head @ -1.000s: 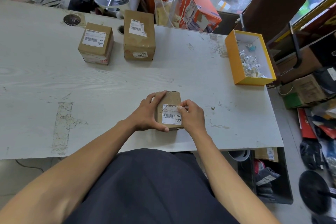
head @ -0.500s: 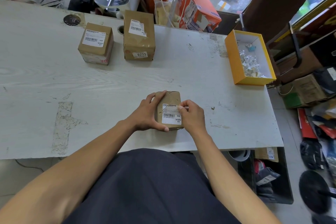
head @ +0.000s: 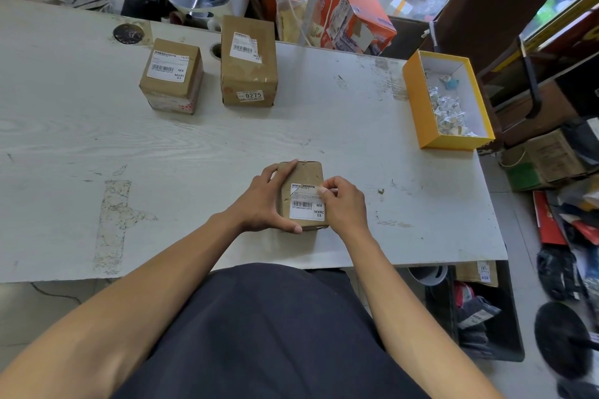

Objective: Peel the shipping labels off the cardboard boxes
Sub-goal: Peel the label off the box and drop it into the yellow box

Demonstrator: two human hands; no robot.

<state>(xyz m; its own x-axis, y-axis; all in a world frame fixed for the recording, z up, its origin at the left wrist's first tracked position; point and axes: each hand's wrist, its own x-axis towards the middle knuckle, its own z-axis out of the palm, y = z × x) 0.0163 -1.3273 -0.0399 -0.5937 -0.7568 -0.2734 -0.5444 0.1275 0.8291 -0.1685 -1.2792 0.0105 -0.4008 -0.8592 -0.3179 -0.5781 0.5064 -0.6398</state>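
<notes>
Head view: small cardboard box (head: 303,178) sits near table (head: 227,146) front edge, white shipping label (head: 306,209) on top. Left hand (head: 264,201) wraps box's left side, fingers curled. Right hand (head: 345,204) fingertips pinch label's far right corner. Two labelled boxes (head: 171,74) (head: 248,63) far left; yellow tray (head: 418,107) far right.

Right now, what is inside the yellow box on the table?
The yellow box holds a loose pile of crumpled white paper scraps and one small blue piece. Anything beneath the scraps is covered.
</notes>
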